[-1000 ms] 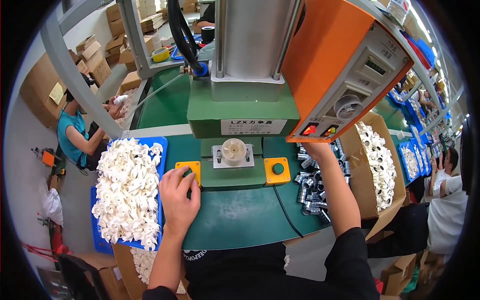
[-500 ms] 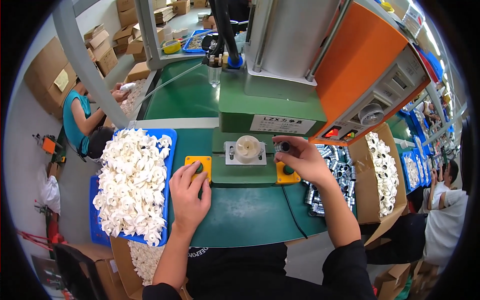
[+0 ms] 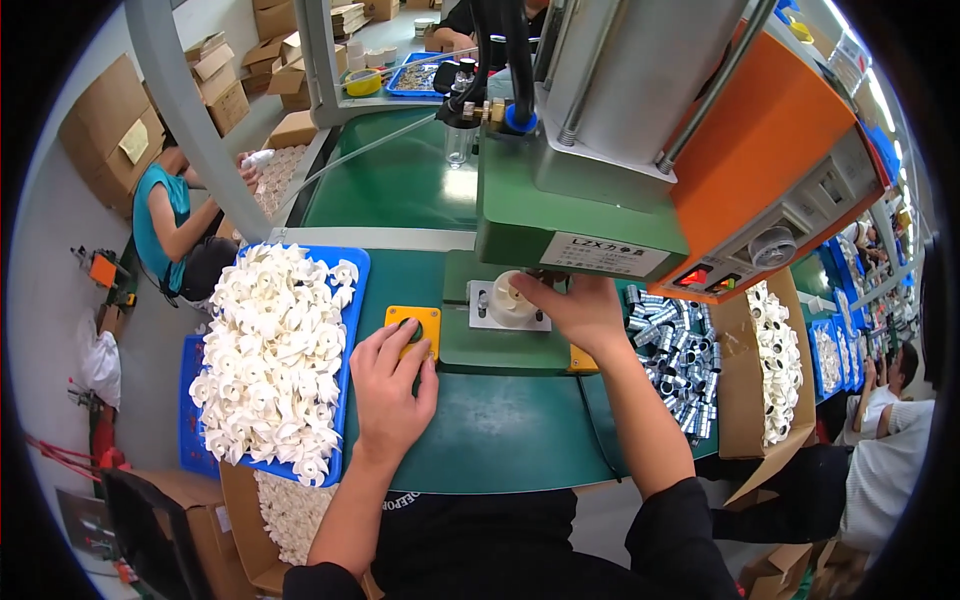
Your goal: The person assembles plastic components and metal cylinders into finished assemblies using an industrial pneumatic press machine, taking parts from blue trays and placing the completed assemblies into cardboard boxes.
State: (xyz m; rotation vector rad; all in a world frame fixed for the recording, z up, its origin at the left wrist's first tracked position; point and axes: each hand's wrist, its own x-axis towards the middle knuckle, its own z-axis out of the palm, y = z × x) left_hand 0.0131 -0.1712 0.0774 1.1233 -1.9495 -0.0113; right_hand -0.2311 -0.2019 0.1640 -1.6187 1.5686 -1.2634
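My left hand (image 3: 393,395) lies on the left yellow button box (image 3: 428,322), fingers stretched out, fingertips at its round button. Under the green press head (image 3: 580,215), a round white plastic part (image 3: 510,303) sits in the metal fixture plate (image 3: 481,318). My right hand (image 3: 588,318) reaches over that part from the right, with the thumb at its upper rim. Its fingers are bent and mostly hidden beneath the press head, around a short dark metal sleeve that barely shows. The right yellow button box (image 3: 582,360) is partly covered by this hand.
A blue tray (image 3: 352,330) heaped with white plastic parts stands left. Shiny metal sleeves (image 3: 682,365) lie in a pile right of the press, beside a cardboard box (image 3: 735,390) with more white parts. A black cable (image 3: 597,430) crosses the green table. Other people sit at both sides.
My right hand has moved left and inward with the metal sleeve, from above the right button box to the white part under the press. My left hand stays at its button; the view has shifted slightly.
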